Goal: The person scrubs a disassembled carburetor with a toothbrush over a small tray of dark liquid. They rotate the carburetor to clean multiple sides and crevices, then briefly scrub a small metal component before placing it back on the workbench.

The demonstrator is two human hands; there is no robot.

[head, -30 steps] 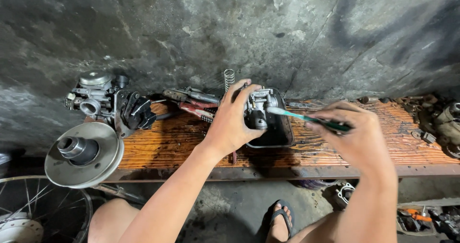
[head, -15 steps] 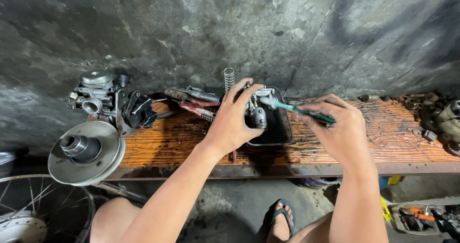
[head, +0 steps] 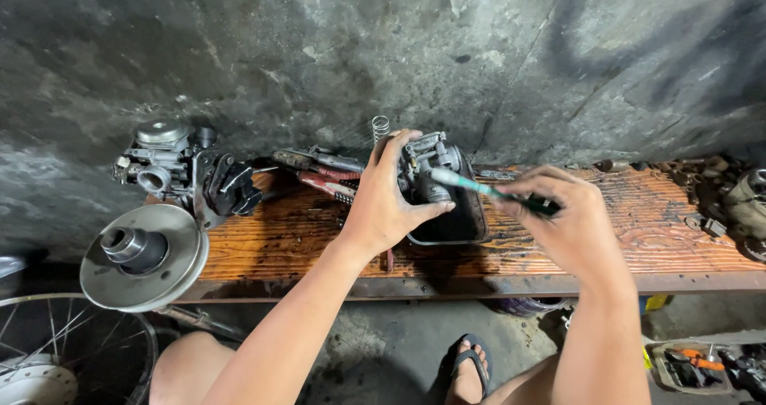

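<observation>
On the long wooden plank desk (head: 638,237) a dark rectangular metal tray (head: 459,225) lies at the middle, with the grey metal carburettor (head: 427,165) above its rear edge. Left of it lie red-handled pliers (head: 323,177), then a second grey metal carburettor (head: 159,162). A round metal pulley disc (head: 144,257) overhangs the desk's left end, and a small coil spring (head: 381,126) stands behind by the wall.

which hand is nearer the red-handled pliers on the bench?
Left. The left hand grips the carburetor right beside the red-handled pliers; the right hand holds a green brush farther right.

I see no packages, labels, signs or screens anywhere around me, from nine o'clock to three.
</observation>
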